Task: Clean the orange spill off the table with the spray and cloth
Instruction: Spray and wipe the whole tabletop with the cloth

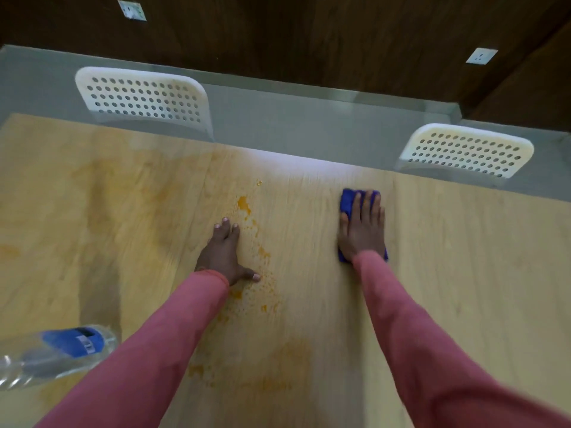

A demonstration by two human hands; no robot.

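My right hand (363,227) lies flat over the blue cloth (347,202), so I only get its far end and slivers at either side of my wrist, and the rest of it is covered. The spray bottle (58,350) at lower left is smeared with blur and runs off the left edge, so I can't read its label or see its top. Both pink sleeves (432,350) leave the bottom edge.
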